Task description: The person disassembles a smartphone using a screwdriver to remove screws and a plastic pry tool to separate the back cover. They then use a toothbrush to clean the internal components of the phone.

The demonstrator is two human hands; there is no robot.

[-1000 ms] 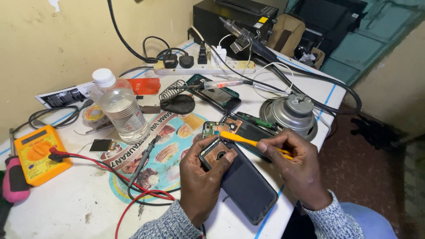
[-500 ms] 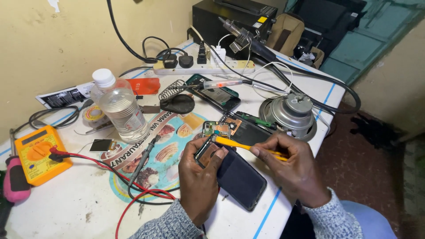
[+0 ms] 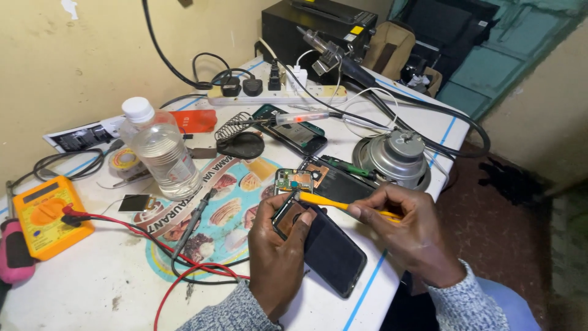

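A dark phone screen (image 3: 327, 248) lies at the table's six o'clock edge, a small loose dark display (image 3: 134, 203) toward nine. The orange meter (image 3: 44, 216), further toward nine, has a small grey screen, and a black-and-white printed sheet (image 3: 82, 136) lies at ten o'clock.

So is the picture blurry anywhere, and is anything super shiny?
In the head view, the left hand and right hand on the phone look sharp, with no smear. The clear bottle and the round metal speaker catch soft shine, not harsh glare. Light is even on the white table, with faint shadows. The far right floor corner is dim.
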